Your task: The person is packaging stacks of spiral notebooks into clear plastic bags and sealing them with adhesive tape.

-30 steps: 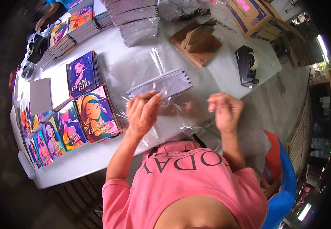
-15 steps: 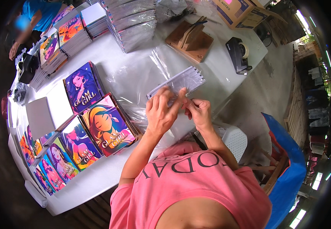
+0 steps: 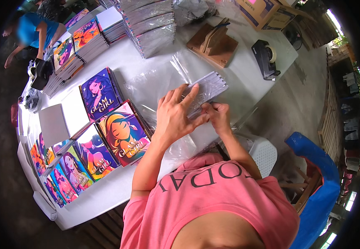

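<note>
A stack of notebooks (image 3: 214, 85) in a clear plastic wrapper stands on the table in front of me, its ridged edges facing up. My left hand (image 3: 173, 110) lies across the near part of the stack, fingers spread and stretched out, thumb toward my right hand. Beside it, my right hand (image 3: 218, 118) is closed in a pinch at the stack's near side, apparently on a fold of the plastic wrapper. The exact bit between its fingertips is too small to make out. Loose clear plastic (image 3: 144, 89) spreads over the table left of the stack.
Colourful spiral notebooks (image 3: 124, 133) lie in rows at left. Tall plastic-wrapped stacks (image 3: 159, 41) rise at the back. A wooden stand (image 3: 225, 52), a black tape dispenser (image 3: 264, 62) and a cardboard box (image 3: 267, 14) are at far right. A co-worker in blue (image 3: 43, 31) is at far left.
My left hand has flattened and spread its fingers over the stack, where they were bent near my right hand before. My right hand stays pinched. The view has shifted slightly.
</note>
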{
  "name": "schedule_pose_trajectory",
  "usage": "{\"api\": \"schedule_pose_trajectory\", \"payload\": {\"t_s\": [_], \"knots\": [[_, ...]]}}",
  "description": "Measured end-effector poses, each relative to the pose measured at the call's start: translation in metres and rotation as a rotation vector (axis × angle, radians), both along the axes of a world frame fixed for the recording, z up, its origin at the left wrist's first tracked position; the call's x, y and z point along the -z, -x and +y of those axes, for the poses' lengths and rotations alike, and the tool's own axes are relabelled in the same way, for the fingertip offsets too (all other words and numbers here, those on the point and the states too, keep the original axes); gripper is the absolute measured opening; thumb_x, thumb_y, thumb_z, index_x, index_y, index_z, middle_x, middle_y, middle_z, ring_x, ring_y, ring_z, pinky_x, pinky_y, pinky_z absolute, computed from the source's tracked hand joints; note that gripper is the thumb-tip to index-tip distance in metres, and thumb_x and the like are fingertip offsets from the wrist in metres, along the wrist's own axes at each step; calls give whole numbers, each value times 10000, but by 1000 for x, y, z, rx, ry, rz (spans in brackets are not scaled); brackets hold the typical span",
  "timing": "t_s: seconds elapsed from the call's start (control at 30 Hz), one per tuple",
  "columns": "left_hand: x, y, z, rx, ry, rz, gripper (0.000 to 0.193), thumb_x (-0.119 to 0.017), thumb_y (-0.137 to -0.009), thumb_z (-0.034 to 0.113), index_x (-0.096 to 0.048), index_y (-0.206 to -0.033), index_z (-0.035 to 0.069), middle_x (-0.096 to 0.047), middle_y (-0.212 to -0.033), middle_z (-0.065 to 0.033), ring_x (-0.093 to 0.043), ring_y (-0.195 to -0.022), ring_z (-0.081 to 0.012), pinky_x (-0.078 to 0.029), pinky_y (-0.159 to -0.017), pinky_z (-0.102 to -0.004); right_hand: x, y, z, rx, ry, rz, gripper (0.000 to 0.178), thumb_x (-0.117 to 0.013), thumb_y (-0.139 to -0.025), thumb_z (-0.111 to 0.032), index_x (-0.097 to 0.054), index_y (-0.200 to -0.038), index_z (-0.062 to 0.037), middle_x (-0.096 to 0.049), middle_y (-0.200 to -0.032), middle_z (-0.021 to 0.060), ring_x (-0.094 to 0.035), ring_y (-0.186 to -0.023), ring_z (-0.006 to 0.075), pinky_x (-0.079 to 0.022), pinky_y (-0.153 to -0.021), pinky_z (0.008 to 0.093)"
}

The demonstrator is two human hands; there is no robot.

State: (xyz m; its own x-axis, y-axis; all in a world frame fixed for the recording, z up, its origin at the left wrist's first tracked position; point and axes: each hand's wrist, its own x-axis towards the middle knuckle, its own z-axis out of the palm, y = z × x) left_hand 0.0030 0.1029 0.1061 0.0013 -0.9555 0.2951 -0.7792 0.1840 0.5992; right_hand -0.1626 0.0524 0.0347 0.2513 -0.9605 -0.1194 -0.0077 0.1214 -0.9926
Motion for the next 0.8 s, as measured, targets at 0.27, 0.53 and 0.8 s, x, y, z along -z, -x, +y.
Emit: {"api": "schedule_pose_trajectory", "payload": {"t_s": [0.27, 0.53, 0.8], "knots": [[-1, 2, 0, -44, -10, 37, 755, -671, -726, 537, -494, -1320, 107, -499, -1309, -134, -463, -1194, -316, -232, -1063, -514, 48, 5, -2, 40, 115, 150, 428, -703, -815, -310, -569, -509, -43, -517, -469, -4, -447, -415, 53, -328, -398, 236], [77, 20, 14, -682, -258, 1581, 782, -320, -867, 690, -305, -1436, 154, -229, -1516, -61, -127, -1413, -262, -32, -1049, -641, 33, 59, -68, 291, 12, -58, 429, -499, -909, -454, -629, -954, -47, -628, -926, 70, -553, -877, 109, -416, -753, 287], [44, 83, -4, -566, 231, 1617, 509, -440, -825, 463, -550, -1107, 53, -350, -1421, -92, -371, -1280, -318, -357, -1005, -529, -24, 70, -96, -498, -71, -808, 766, -273, -909, -653, -509, -1214, 8, -499, -1284, 82, -351, -1294, 195, -220, -1076, 346]]}}
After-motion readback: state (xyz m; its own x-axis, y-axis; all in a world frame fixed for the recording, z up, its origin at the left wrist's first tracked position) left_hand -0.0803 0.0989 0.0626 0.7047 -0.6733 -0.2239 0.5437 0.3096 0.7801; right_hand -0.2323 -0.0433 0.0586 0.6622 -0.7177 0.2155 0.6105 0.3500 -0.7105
